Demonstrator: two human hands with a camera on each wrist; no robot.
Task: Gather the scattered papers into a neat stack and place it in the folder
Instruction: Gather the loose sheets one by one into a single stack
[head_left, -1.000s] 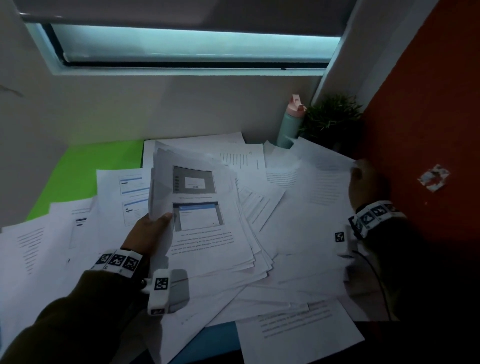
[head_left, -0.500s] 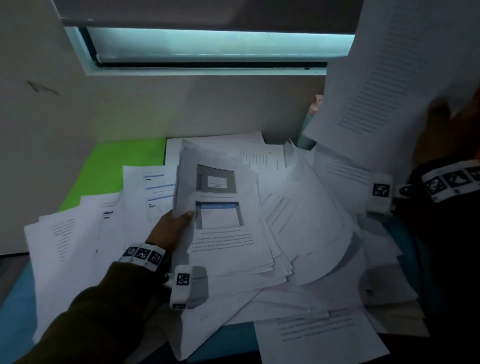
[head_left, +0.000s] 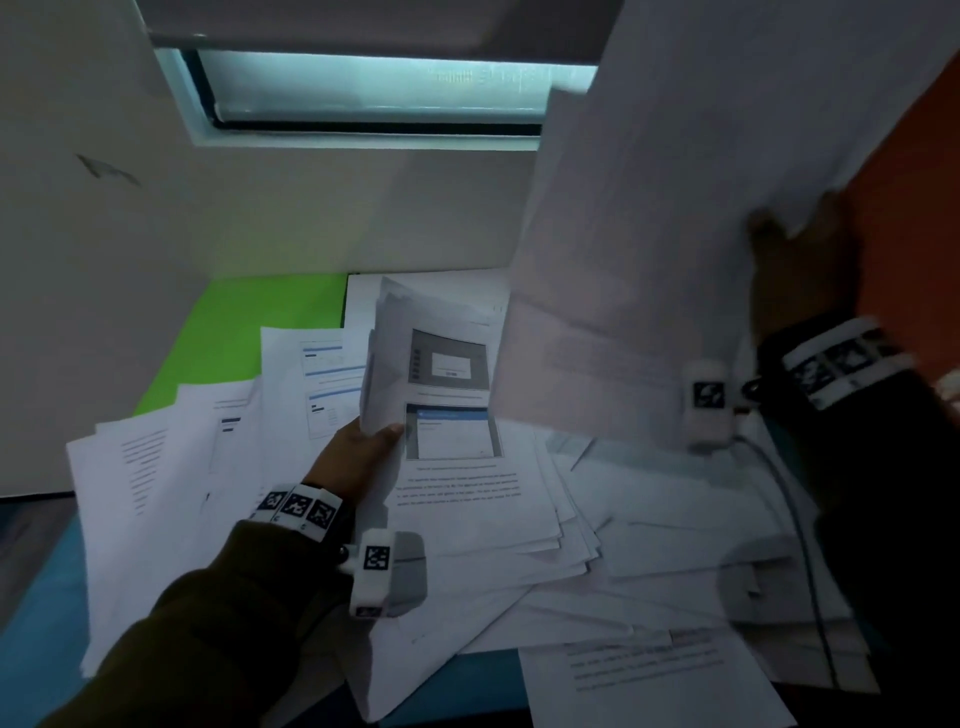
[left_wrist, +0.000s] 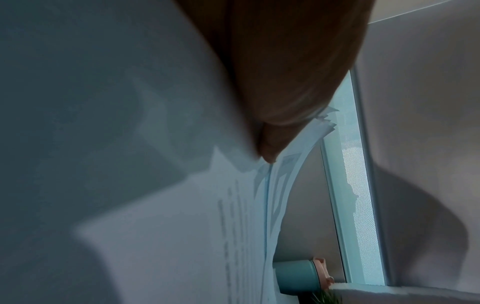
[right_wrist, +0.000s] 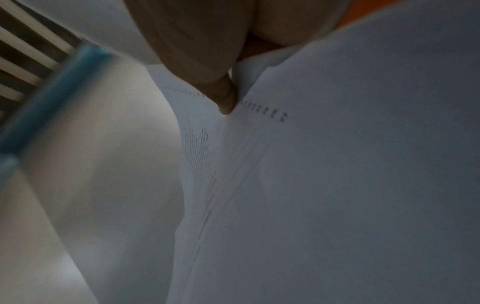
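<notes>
Nearest: printed sheet (head_left: 660, 675) flat at the near desk edge, blue desk (head_left: 47, 613) showing beside it; left sleeve (head_left: 208, 639) with marker band at the wrist; loose papers (head_left: 156, 493) spread overlapping across the desk, well short of a stack; left hand (head_left: 358, 457) gripping a bundle (head_left: 447, 415) by its left edge, thumb on top, far part of the bundle curling upward, top page bearing two screenshots; left wrist view shows the thumb (left_wrist: 285, 86) pressed on fanned sheet edges; right hand (head_left: 800, 270) raised at right, pinching several sheets (head_left: 675, 234) held up in the air over the pile, blurred; right wrist view shows a fingertip (right_wrist: 227, 102) pressed on the printed side; green folder (head_left: 249, 332) flat at far left, partly under papers; bottle (left_wrist: 298, 275) by the wall; window (head_left: 374, 88) beyond
</notes>
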